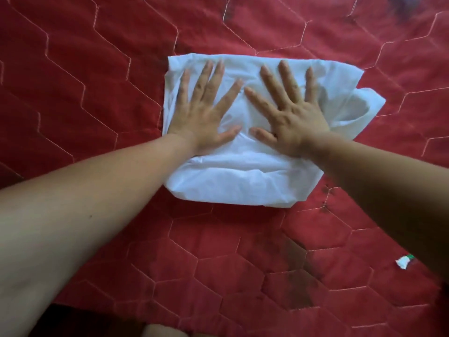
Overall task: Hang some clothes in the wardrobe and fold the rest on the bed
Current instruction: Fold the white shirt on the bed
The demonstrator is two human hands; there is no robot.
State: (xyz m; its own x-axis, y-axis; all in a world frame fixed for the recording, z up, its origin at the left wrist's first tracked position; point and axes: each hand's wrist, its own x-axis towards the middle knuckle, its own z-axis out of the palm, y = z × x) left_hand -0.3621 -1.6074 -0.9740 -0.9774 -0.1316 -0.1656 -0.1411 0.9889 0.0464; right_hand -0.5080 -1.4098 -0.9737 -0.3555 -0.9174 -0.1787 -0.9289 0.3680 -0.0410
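head view. a white, thin-fabric garment folded into a rough rectangle point(243, 176) lies flat on the red quilted bedcover with hexagon stitching point(97, 98). the left hand point(204, 115) and the right hand point(294, 117) rest palm-down, side by side, on the far half of the garment, with the thumbs nearly meeting. the fingers point(215, 76) of both hands are straight and spread and press on the cloth; nothing is pinched or gripped. just right of the right-hand fingers, a loose white flap point(362, 110) bulges out past the folded edge and is not tucked in. the near edge of the garment, on the wrist side of the fingers, is puffy and creased. well to the near right of the fingers, a small white-and-green scrap point(404, 261) lies on the bedcover.

progress, as a judgement: this one garment is folded and is at the flattening step; the protruding flap probably needs tucking. no wardrobe, hanger or other clothes are in view, so the hanging and any remaining folding cannot be assessed.
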